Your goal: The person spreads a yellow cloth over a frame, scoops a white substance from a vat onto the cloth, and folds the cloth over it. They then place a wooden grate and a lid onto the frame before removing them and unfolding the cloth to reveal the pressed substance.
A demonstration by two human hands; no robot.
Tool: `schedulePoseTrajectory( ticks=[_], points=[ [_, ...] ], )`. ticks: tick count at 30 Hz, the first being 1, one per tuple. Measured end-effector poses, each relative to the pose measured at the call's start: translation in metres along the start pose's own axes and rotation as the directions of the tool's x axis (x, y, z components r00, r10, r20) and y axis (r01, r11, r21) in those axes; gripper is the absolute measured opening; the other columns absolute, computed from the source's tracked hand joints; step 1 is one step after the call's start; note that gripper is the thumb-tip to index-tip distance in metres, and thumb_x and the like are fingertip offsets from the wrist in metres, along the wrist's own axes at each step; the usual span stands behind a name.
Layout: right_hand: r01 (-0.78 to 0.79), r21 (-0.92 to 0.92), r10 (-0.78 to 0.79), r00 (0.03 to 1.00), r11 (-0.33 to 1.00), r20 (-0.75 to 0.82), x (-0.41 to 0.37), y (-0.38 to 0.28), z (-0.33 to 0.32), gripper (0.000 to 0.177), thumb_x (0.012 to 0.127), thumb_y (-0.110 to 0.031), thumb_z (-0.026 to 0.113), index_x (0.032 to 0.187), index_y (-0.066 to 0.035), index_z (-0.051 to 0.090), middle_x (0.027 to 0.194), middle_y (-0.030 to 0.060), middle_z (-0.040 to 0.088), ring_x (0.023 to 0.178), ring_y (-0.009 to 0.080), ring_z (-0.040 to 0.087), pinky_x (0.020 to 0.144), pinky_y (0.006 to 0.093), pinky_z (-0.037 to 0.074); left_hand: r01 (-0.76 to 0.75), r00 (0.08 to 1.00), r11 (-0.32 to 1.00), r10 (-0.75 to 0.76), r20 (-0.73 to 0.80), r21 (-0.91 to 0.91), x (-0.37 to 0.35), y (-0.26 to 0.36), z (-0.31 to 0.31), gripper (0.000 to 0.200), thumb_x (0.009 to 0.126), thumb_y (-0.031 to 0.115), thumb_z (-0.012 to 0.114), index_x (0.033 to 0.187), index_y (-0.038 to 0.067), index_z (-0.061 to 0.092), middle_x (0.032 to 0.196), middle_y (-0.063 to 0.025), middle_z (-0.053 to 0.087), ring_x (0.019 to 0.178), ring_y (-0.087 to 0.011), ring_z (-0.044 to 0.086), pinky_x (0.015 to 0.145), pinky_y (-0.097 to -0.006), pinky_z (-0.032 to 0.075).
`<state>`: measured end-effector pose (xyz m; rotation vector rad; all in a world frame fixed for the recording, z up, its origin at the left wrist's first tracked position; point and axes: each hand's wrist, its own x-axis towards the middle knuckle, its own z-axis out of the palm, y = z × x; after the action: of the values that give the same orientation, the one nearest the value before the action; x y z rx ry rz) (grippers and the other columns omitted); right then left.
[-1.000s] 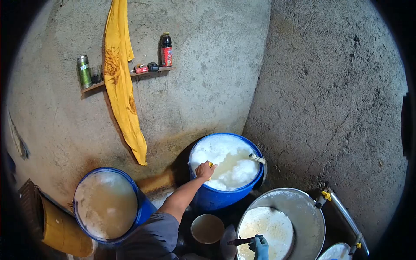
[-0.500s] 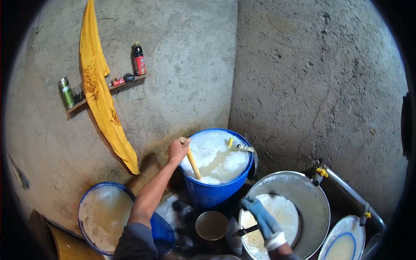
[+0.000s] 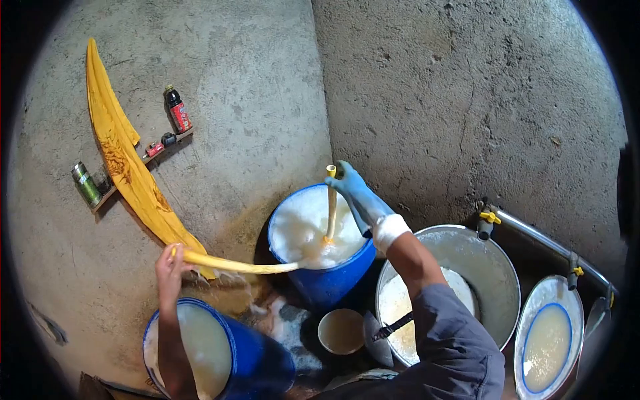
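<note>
My left hand, bare, is closed around one end of a yellow hose that runs across to the front rim of the foam-topped blue barrel. My right hand, in a blue glove, grips an upright yellow hose end with its open mouth at the top; its lower part goes down into the foamy liquid. Whether both ends belong to one hose is hidden under the foam. Below my left hand stands a second blue barrel of cloudy liquid.
A large steel pot with pale contents stands at the right, near a pipe with yellow-handled valves. A small bowl sits between the barrels. A blue-ringed container is far right. A shelf and yellow cloth are on the wall.
My left hand has moved left and down from the back barrel, drawing the hose out over its rim. My right hand has gone from above the steel pot to the upright hose end.
</note>
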<state>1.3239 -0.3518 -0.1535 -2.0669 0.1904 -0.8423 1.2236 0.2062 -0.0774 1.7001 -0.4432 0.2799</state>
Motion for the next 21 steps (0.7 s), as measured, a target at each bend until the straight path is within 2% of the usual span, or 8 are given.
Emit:
schedulePoseTrajectory(
  ticks=[1,3,8,10,12,14,18,21],
  points=[
    [-0.009,0.0,0.009,1.0,1.0,-0.001,0.011,-0.006,0.003,0.074,0.075,-0.036,0.081,0.133,0.001,0.054,0.117,0.02,0.067,0.105,0.0285,0.067,0.092,0.0381,0.053,0.005,1.0,1.0,-0.005,0.007,0.003,-0.007,-0.004,-0.015,0.032,0.101,0.023,0.056,0.122,-0.001,0.056,0.103,-0.0141,0.069,0.082,-0.0133,0.068,0.059,-0.0217,0.055],
    [-0.065,-0.005,0.063,0.956,0.998,0.288,0.022,-0.015,0.009,0.058,0.078,-0.033,0.08,0.122,0.001,0.062,0.107,0.015,0.071,0.098,0.0222,0.068,0.089,0.0355,0.053,-0.057,0.998,0.998,0.058,-0.033,0.006,-0.017,-0.013,-0.042,0.032,0.102,0.023,0.055,0.124,0.0,0.056,0.106,-0.0132,0.068,0.08,-0.012,0.067,0.06,-0.021,0.055],
    [0.066,-0.014,-0.061,0.967,0.998,0.247,-0.004,-0.059,-0.005,0.048,0.079,-0.03,0.08,0.113,0.001,0.066,0.1,0.0105,0.072,0.091,0.0163,0.067,0.084,0.0318,0.054,0.027,0.982,0.991,-0.002,-0.188,0.132,-0.03,0.021,-0.082,0.031,0.102,0.023,0.055,0.126,0.003,0.057,0.109,-0.0089,0.068,0.084,-0.0087,0.063,0.068,-0.0211,0.053],
    [0.12,0.005,-0.118,0.969,0.993,0.217,-0.015,-0.067,-0.026,0.05,0.079,-0.029,0.081,0.114,0.002,0.065,0.1,0.0106,0.072,0.091,0.0163,0.067,0.084,0.0312,0.054,-0.06,0.975,0.988,0.089,-0.204,0.142,-0.024,0.029,-0.102,0.036,0.103,0.027,0.053,0.129,0.002,0.056,0.113,-0.0104,0.067,0.092,-0.0132,0.063,0.077,-0.0271,0.054],
    [0.104,0.084,-0.124,0.952,0.991,0.279,-0.037,-0.104,-0.068,0.059,0.077,-0.045,0.077,0.117,-0.003,0.066,0.108,0.0169,0.071,0.102,0.0284,0.069,0.09,0.0367,0.053,-0.202,0.928,0.943,0.271,-0.257,0.264,-0.02,0.052,-0.1,0.041,0.105,0.03,0.048,0.133,0.001,0.054,0.113,-0.0117,0.066,0.098,-0.0187,0.062,0.088,-0.0334,0.052],
    [0.087,0.048,-0.096,0.971,0.995,0.22,-0.062,-0.129,-0.108,0.057,0.076,-0.043,0.077,0.115,-0.003,0.068,0.106,0.0165,0.072,0.099,0.0265,0.069,0.089,0.0352,0.053,-0.245,0.896,0.945,0.307,-0.322,0.219,-0.011,0.058,-0.111,0.049,0.106,0.035,0.042,0.138,0.0,0.05,0.124,-0.0141,0.062,0.115,-0.0228,0.058,0.104,-0.0366,0.042],
    [-0.044,0.011,0.041,0.981,0.999,0.192,-0.136,-0.186,-0.211,0.054,0.08,-0.03,0.08,0.119,0.004,0.063,0.105,0.0141,0.071,0.095,0.0175,0.067,0.086,0.0305,0.054,-0.4,0.832,0.885,0.242,-0.499,-0.237,-0.014,0.107,-0.076,0.052,0.106,0.033,0.04,0.142,-0.005,0.043,0.13,-0.0148,0.058,0.121,-0.0219,0.052,0.11,-0.0367,0.035],
    [-0.113,-0.049,0.119,0.985,0.992,0.129,-0.192,-0.198,-0.28,0.052,0.079,-0.03,0.081,0.115,0.004,0.065,0.103,0.0139,0.071,0.094,0.0173,0.067,0.085,0.0301,0.054,-0.406,0.88,0.873,0.294,-0.373,-0.271,-0.013,0.085,-0.106,0.052,0.103,0.031,0.042,0.14,-0.005,0.04,0.128,-0.0131,0.052,0.098,-0.0213,0.063,0.094,-0.0349,0.051]
  ],
)
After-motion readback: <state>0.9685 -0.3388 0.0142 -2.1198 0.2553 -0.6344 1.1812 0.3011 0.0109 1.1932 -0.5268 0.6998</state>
